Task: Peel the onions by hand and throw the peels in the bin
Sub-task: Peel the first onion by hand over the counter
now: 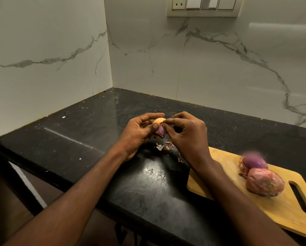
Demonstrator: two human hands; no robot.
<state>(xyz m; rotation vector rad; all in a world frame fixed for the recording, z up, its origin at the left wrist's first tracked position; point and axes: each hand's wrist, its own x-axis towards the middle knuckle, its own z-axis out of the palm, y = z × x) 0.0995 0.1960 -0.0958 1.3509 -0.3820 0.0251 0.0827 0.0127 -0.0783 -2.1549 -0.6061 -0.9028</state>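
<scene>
onion (159,125) between both hands, purple below, pale skin on top.

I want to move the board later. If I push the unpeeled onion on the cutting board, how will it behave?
The unpeeled onion is rounded, so it would probably roll rather than slide on the flat cutting board. Its dry papery skin looks loose, so it may flake or slip under fingers. The peeled onion touching it would likely get nudged too.
</scene>
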